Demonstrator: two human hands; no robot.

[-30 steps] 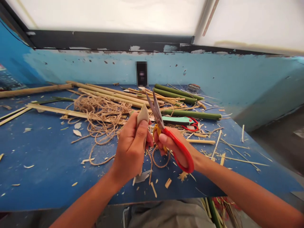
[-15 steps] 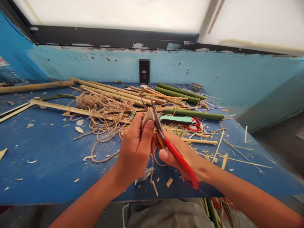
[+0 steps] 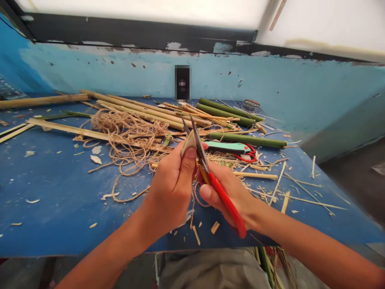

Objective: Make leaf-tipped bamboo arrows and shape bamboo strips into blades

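My left hand (image 3: 171, 186) is closed around a small pale piece (image 3: 188, 143), its thumb pressed on the face; it looks like bamboo sheath or split bamboo, but I cannot tell which. My right hand (image 3: 227, 192) grips red-handled scissors (image 3: 224, 196) with the blades pointing up and away from me. The blades stand slightly apart, right at the edge of the pale piece. Something yellow shows by the scissors' pivot. My right fingers are partly hidden behind the handles. Just beyond lies a folding tool with a mint-green and black handle (image 3: 227, 147).
A tangle of jute twine (image 3: 126, 134) lies left of centre. Behind are dry bamboo sticks (image 3: 144, 110) and green bamboo lengths (image 3: 246, 139). Red scissor loops (image 3: 251, 154) stick out beside the mint handle. Shavings litter the blue table (image 3: 69, 208). A dark pixelated object (image 3: 182, 82) leans on the wall.
The scissor blades have closed a little beside the pale piece, and the handles have drawn nearer each other. The whole view has tilted slightly downward.
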